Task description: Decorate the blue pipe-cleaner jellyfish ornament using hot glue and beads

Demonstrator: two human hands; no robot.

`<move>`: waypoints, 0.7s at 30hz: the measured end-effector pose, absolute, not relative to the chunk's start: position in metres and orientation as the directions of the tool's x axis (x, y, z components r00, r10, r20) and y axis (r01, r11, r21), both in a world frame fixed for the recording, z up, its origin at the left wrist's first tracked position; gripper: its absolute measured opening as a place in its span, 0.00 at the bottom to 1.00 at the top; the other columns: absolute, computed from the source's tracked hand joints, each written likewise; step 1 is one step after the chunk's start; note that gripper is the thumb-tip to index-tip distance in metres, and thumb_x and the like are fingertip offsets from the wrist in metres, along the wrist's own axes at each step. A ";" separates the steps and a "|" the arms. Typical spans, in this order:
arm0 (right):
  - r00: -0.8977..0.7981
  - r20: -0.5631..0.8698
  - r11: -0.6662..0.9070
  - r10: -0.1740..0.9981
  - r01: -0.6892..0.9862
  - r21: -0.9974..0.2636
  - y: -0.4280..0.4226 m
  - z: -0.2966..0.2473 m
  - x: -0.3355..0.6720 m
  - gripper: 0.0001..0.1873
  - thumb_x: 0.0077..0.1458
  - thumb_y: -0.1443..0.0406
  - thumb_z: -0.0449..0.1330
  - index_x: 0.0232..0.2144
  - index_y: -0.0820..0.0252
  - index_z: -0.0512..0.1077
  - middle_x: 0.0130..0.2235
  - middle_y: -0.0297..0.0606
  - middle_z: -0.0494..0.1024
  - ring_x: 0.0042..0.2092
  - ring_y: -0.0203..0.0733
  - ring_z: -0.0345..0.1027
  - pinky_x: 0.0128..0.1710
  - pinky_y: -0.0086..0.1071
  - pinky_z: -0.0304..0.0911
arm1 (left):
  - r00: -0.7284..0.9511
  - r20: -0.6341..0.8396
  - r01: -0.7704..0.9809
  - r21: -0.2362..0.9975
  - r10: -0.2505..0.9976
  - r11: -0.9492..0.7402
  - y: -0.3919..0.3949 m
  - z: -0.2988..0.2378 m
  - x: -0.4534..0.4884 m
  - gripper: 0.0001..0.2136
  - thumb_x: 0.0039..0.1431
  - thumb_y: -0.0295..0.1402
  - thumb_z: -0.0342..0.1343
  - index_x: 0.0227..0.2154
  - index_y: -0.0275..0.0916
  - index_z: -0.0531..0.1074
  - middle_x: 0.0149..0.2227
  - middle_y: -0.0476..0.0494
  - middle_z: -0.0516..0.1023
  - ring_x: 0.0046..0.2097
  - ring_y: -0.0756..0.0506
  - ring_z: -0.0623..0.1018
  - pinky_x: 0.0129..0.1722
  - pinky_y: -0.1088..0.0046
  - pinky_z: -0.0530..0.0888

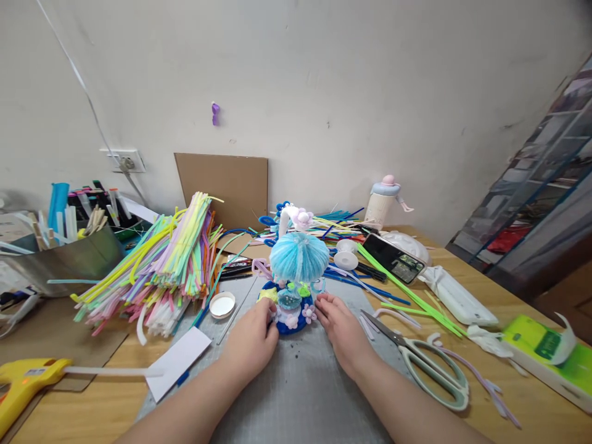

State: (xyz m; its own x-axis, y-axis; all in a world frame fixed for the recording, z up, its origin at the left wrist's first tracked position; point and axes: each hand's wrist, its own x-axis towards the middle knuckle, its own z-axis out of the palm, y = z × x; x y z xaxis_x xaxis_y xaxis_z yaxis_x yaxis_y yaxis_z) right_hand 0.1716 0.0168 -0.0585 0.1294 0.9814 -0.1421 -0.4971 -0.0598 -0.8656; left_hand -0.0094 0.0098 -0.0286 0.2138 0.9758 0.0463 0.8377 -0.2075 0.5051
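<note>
In the middle of the table stands a pipe-cleaner ornament (300,258). It has a fluffy light-blue umbrella-like top, a curved white stem with a pale flower, and a dark blue round base (289,328) trimmed with small pink and lilac flowers. My left hand (253,333) is closed at the base's left side, thumb and fingers against its edge. On the right, my right hand (341,327) rests with fingers stretched beside the base, close to a lilac flower (309,313); whether the fingertips touch it I cannot tell.
A grey cutting mat (300,394) lies beneath. Scissors (420,361) lie right, near green pipe cleaners (416,296) and a phone (393,256). At left are a pipe-cleaner bundle (180,259), a white lid (222,305), a white card (179,364) and a yellow glue gun (32,382).
</note>
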 end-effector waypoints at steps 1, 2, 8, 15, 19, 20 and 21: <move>0.128 -0.145 -0.062 0.981 -0.502 -0.863 0.017 -0.059 0.172 0.08 0.47 0.60 0.62 0.30 0.57 0.71 0.34 0.36 0.76 0.44 0.46 0.69 0.48 0.40 0.63 | 0.214 0.048 0.837 0.506 0.976 -0.209 0.010 -0.029 -0.010 0.09 0.53 0.26 0.46 0.38 0.40 0.63 0.33 0.46 0.71 0.36 0.46 0.71 0.32 0.73 0.62; 0.127 -0.147 -0.063 0.981 -0.507 -0.859 0.017 -0.060 0.172 0.08 0.47 0.61 0.62 0.30 0.57 0.71 0.34 0.36 0.75 0.44 0.46 0.69 0.49 0.40 0.63 | 0.216 0.050 0.835 0.508 0.975 -0.211 0.010 -0.029 -0.010 0.08 0.53 0.26 0.46 0.37 0.41 0.62 0.33 0.46 0.71 0.36 0.46 0.71 0.32 0.73 0.62; 0.133 -0.166 -0.066 0.977 -0.550 -0.833 0.017 -0.061 0.172 0.10 0.44 0.60 0.65 0.29 0.57 0.71 0.32 0.32 0.74 0.43 0.43 0.68 0.51 0.38 0.61 | 0.214 0.052 0.832 0.514 0.975 -0.210 0.011 -0.029 -0.011 0.07 0.53 0.27 0.46 0.36 0.41 0.62 0.32 0.46 0.71 0.35 0.45 0.71 0.31 0.72 0.61; 0.142 -0.183 -0.068 0.973 -0.580 -0.812 0.017 -0.059 0.172 0.12 0.41 0.59 0.66 0.28 0.58 0.72 0.33 0.33 0.74 0.43 0.42 0.68 0.51 0.37 0.62 | 0.123 0.076 0.803 0.578 0.989 -0.144 0.008 -0.027 -0.010 0.07 0.53 0.28 0.46 0.36 0.42 0.62 0.26 0.50 0.69 0.29 0.47 0.70 0.28 0.73 0.60; 0.173 -0.201 -0.059 0.964 -0.600 -0.798 0.020 -0.062 0.174 0.12 0.40 0.59 0.66 0.27 0.56 0.71 0.34 0.32 0.73 0.46 0.42 0.66 0.52 0.38 0.61 | -0.064 0.292 0.770 0.623 0.954 -0.139 0.019 -0.014 -0.028 0.09 0.53 0.28 0.46 0.38 0.42 0.62 0.26 0.53 0.67 0.27 0.49 0.69 0.28 0.74 0.62; 0.181 -0.202 -0.054 0.962 -0.603 -0.796 0.020 -0.063 0.175 0.11 0.40 0.59 0.66 0.27 0.56 0.70 0.34 0.31 0.73 0.47 0.42 0.66 0.53 0.38 0.60 | -0.131 0.372 0.770 0.622 0.919 -0.142 0.024 -0.011 -0.036 0.09 0.53 0.29 0.47 0.38 0.42 0.62 0.27 0.52 0.67 0.29 0.48 0.70 0.30 0.74 0.64; 0.188 -0.203 -0.050 0.961 -0.604 -0.795 0.021 -0.064 0.175 0.11 0.40 0.59 0.66 0.27 0.55 0.70 0.34 0.31 0.72 0.48 0.42 0.65 0.54 0.37 0.60 | -0.205 0.445 0.770 0.623 0.872 -0.137 0.030 -0.008 -0.045 0.09 0.53 0.29 0.47 0.39 0.42 0.62 0.28 0.51 0.68 0.30 0.48 0.71 0.31 0.73 0.65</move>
